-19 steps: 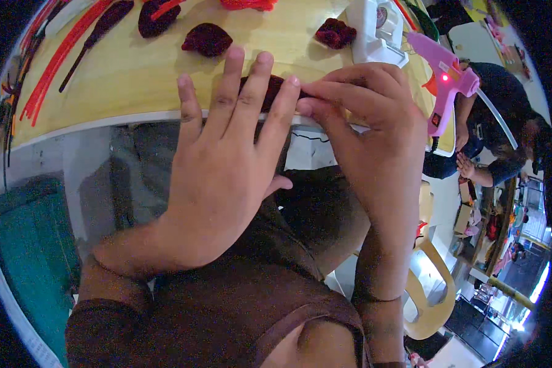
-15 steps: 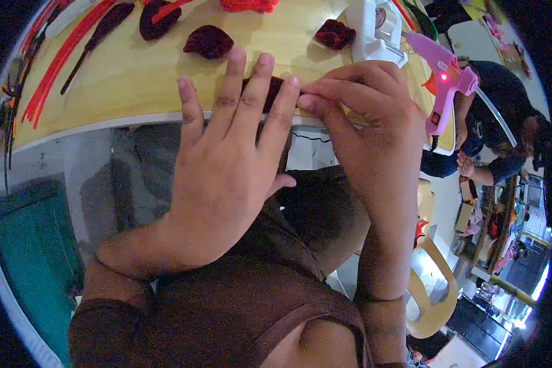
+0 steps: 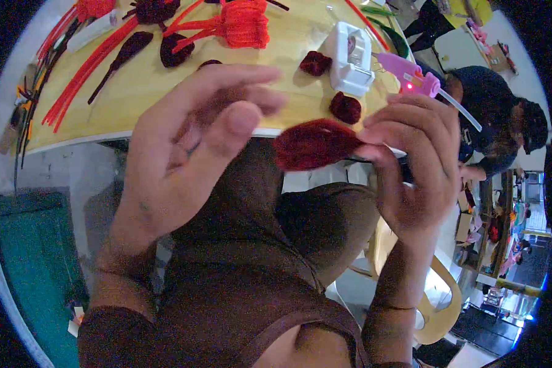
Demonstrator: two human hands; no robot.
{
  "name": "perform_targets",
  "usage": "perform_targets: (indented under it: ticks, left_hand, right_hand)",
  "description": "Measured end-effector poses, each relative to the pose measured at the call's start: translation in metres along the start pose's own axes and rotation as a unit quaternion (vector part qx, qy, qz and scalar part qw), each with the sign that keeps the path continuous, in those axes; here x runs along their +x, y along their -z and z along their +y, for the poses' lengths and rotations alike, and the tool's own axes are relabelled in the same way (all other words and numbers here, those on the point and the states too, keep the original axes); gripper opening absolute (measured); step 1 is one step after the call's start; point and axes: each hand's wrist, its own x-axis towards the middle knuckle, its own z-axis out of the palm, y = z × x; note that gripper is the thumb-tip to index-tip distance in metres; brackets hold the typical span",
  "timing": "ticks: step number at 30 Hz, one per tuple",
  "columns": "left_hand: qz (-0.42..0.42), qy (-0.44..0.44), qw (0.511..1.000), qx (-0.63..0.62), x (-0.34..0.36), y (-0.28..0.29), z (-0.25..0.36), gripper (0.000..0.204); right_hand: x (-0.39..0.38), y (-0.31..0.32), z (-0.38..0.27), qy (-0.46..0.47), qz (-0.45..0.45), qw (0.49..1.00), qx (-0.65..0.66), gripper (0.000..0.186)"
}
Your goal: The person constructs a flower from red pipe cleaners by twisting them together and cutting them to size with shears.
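Observation:
Between the thumb and fingers of my right hand [image 3: 417, 159] is the narrow end of a dark red fuzzy petal [image 3: 310, 147], which looks made of chenille stems. It is held in the air just off the table's near edge, its broad rounded end pointing left. My left hand [image 3: 178, 135] is raised to the left of the petal, apart from it. Its fingers are slightly curved and the thumb stands off from them, with nothing visible in the hand. Close above the petal, a small dark red fuzzy piece [image 3: 346, 107] rests on the table, with a similar piece [image 3: 316, 62] farther back.
A white tape dispenser [image 3: 357, 76] stands at the table's right side, beside a pink glue gun [image 3: 408, 73] with a lit red light. Bright red chenille stems [image 3: 245, 24] lie at the back, and a dark red stemmed petal [image 3: 132, 49] lies at left. Another person [image 3: 487, 104] sits at right.
My left hand has lifted off the petal and turned, thumb now toward it. My right hand has moved right and down, carrying the petal off the table. The view has shifted.

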Motion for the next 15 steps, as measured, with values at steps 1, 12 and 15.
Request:
perform_targets:
  ticks: [1, 12, 15]
  left_hand:
    - [-0.005, -0.003, 1.000, 0.000, 0.001, -0.003, 0.009, 0.067]
    - [-0.133, 0.063, 0.970, -0.195, -0.020, -0.054, 0.031, 0.030]
    - [-0.151, 0.029, 0.975, -0.159, -0.026, -0.056, 0.027, 0.020]
  right_hand:
    - [-0.002, 0.009, -0.001, 0.001, 0.006, 1.000, 0.002, 0.017]
    - [-0.035, 0.059, -0.035, -0.044, -0.013, 0.999, -0.025, 0.018]
    - [-0.040, 0.067, -0.041, -0.046, -0.007, 0.998, -0.042, 0.018]
